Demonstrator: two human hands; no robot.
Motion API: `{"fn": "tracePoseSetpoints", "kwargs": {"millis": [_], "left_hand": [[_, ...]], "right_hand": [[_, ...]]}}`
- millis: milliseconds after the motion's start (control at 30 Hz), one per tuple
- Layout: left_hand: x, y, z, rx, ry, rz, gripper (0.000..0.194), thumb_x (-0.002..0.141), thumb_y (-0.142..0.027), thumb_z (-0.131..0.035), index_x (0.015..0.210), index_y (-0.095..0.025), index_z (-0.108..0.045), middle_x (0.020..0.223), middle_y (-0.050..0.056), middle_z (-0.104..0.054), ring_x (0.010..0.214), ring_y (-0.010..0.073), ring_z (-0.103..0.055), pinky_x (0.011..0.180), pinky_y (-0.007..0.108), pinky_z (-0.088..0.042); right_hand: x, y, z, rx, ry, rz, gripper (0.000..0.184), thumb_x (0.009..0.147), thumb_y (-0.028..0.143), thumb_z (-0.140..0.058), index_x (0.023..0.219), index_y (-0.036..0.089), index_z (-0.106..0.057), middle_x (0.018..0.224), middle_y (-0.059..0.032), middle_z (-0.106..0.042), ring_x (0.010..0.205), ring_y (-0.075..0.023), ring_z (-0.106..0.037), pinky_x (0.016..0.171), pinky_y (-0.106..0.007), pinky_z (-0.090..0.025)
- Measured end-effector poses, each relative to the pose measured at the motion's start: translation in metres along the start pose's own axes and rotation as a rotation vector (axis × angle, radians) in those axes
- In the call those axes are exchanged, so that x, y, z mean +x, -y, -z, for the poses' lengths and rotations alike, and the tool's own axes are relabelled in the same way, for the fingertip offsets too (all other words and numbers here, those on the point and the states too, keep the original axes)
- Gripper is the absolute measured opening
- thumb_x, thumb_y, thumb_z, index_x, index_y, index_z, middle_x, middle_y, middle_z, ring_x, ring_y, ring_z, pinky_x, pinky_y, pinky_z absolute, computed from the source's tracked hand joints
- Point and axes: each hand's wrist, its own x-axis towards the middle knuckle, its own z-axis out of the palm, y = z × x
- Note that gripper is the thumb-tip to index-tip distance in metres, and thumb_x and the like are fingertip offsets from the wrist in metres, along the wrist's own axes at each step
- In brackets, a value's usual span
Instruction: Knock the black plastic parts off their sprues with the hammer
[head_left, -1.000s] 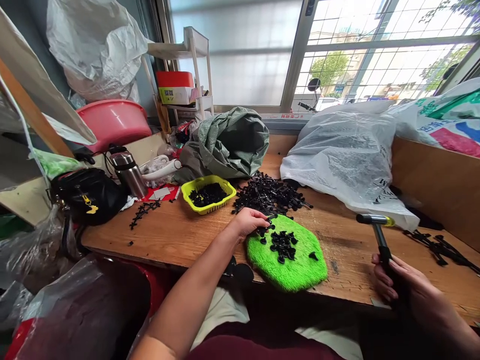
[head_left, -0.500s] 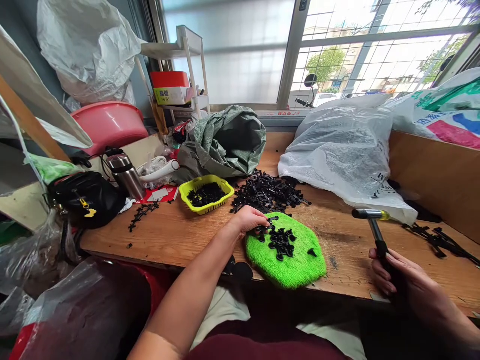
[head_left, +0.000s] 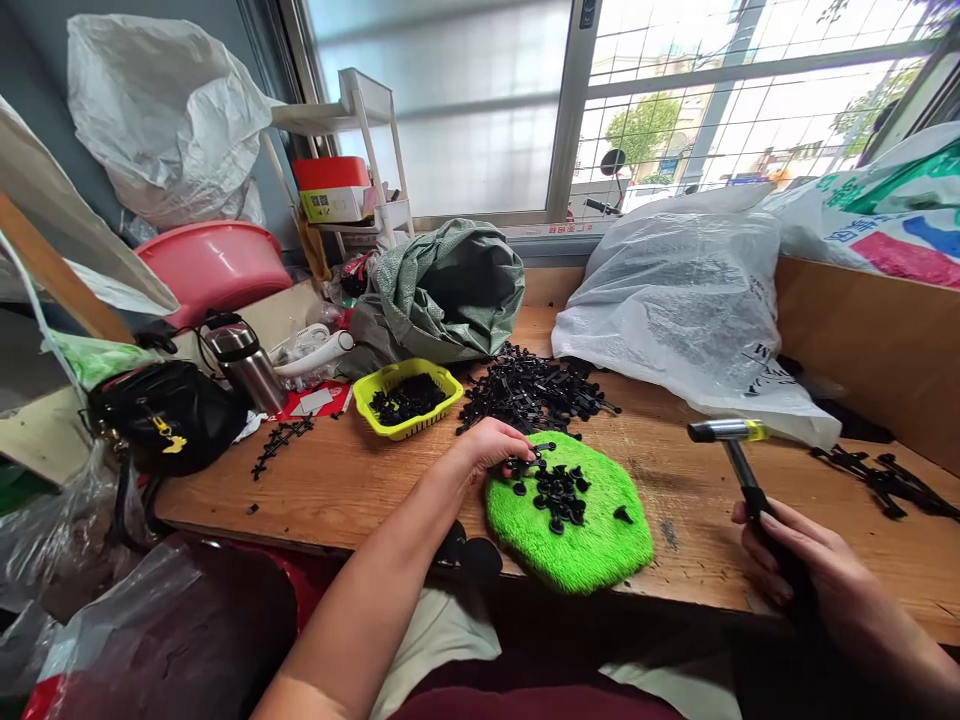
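Black parts (head_left: 561, 495) | lying partly on green pad (head_left: 592, 550) at table's (head_left: 322, 490) near edge, mostly in pile (head_left: 532, 385) behind | pinching some in left hand (head_left: 495, 443), clenching hammer (head_left: 741, 466) in right hand (head_left: 806, 545)

The left hand (head_left: 499, 447) hides part of the black bits (head_left: 538, 456) it pinches. At four o'clock, the right hand (head_left: 814, 555) covers part of the hammer (head_left: 741, 468). At two o'clock, the edge cuts off the printed bag (head_left: 885, 215). At twelve, the green sack (head_left: 405, 290) is too dark inside
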Motion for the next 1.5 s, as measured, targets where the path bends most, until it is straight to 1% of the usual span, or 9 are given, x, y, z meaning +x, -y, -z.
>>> {"fn": "tracePoseSetpoints", "kwargs": {"millis": [200,433,500,567,700,900,1033,1100,1500], "left_hand": [[0.000,-0.001,0.001,-0.008,0.004,0.005,0.014,0.060,-0.002,-0.062,0.053,-0.013,-0.066,0.048,-0.003,-0.058,0.044,0.0060,-0.047,0.038,0.016,-0.033],[-0.003,-0.001,0.001,0.011,0.014,-0.005,0.013,0.062,-0.002,-0.062,0.055,-0.012,-0.066,0.050,-0.001,-0.060,0.047,0.0078,-0.053,0.040,0.017,-0.033],[-0.003,-0.002,0.001,0.019,0.012,-0.012,0.013,0.062,-0.002,-0.062,0.054,-0.012,-0.066,0.050,-0.001,-0.060,0.047,0.0075,-0.052,0.040,0.017,-0.033],[-0.003,-0.002,0.001,0.026,0.008,-0.007,0.012,0.061,-0.002,-0.064,0.054,-0.012,-0.066,0.051,-0.001,-0.060,0.048,0.0080,-0.052,0.041,0.018,-0.033],[-0.003,-0.002,-0.001,0.015,-0.005,0.017,0.010,0.058,-0.003,-0.068,0.055,-0.012,-0.066,0.052,-0.002,-0.059,0.050,0.0089,-0.053,0.042,0.018,-0.035],[-0.003,-0.002,-0.002,-0.003,-0.022,0.005,0.013,0.060,-0.001,-0.063,0.056,-0.013,-0.064,0.051,-0.003,-0.056,0.048,0.0079,-0.048,0.042,0.019,-0.035],[-0.002,0.000,0.000,-0.009,-0.025,0.001,0.011,0.058,-0.002,-0.064,0.056,-0.013,-0.064,0.052,-0.003,-0.056,0.049,0.0081,-0.048,0.042,0.019,-0.035],[-0.001,0.001,0.000,-0.012,-0.019,0.003,0.011,0.057,-0.002,-0.064,0.056,-0.013,-0.064,0.053,-0.003,-0.057,0.049,0.0077,-0.047,0.042,0.018,-0.034],[0.000,0.000,0.002,0.028,-0.020,0.016,0.009,0.056,-0.005,-0.065,0.053,-0.013,-0.063,0.055,-0.002,-0.057,0.050,0.0071,-0.047,0.041,0.017,-0.032]], "right_hand": [[-0.004,0.017,-0.023,-0.213,0.152,0.128,0.047,0.061,0.065,-0.074,0.078,0.022,-0.064,0.053,0.0003,-0.049,0.045,-0.0122,-0.038,0.036,-0.021,-0.031],[0.001,0.021,-0.049,-0.447,0.328,0.289,0.051,0.072,0.072,-0.059,0.074,0.021,-0.065,0.044,0.0038,-0.038,0.037,-0.0120,-0.031,0.028,-0.022,-0.026],[-0.001,0.024,-0.052,-0.523,0.367,0.360,0.048,0.079,0.068,-0.053,0.077,0.022,-0.064,0.045,0.0033,-0.041,0.037,-0.0128,-0.034,0.030,-0.023,-0.029],[-0.004,0.030,-0.055,-0.608,0.399,0.445,0.042,0.085,0.061,-0.048,0.080,0.022,-0.063,0.051,0.0003,-0.052,0.044,-0.0158,-0.045,0.039,-0.025,-0.039],[-0.007,0.038,-0.060,-0.785,0.387,0.596,0.035,0.090,0.053,-0.040,0.081,0.025,-0.060,0.068,-0.0045,-0.065,0.064,-0.0238,-0.061,0.057,-0.031,-0.045],[-0.007,0.026,-0.069,-1.008,0.324,0.744,0.028,0.093,0.043,-0.036,0.082,0.025,-0.055,0.059,-0.0032,-0.061,0.051,-0.0232,-0.058,0.048,-0.031,-0.036],[-0.007,0.023,-0.071,-1.069,0.292,0.772,0.032,0.097,0.038,-0.027,0.089,0.024,-0.054,0.068,-0.0050,-0.066,0.058,-0.0231,-0.062,0.052,-0.031,-0.040],[-0.005,0.024,-0.071,-1.097,0.272,0.768,0.034,0.098,0.038,-0.024,0.089,0.024,-0.053,0.063,-0.0042,-0.063,0.056,-0.0233,-0.061,0.050,-0.031,-0.038],[0.000,0.030,-0.078,-1.231,0.326,0.725,0.028,0.094,0.033,-0.027,0.084,0.024,-0.051,0.060,-0.0046,-0.062,0.054,-0.0251,-0.061,0.048,-0.032,-0.034]]}}
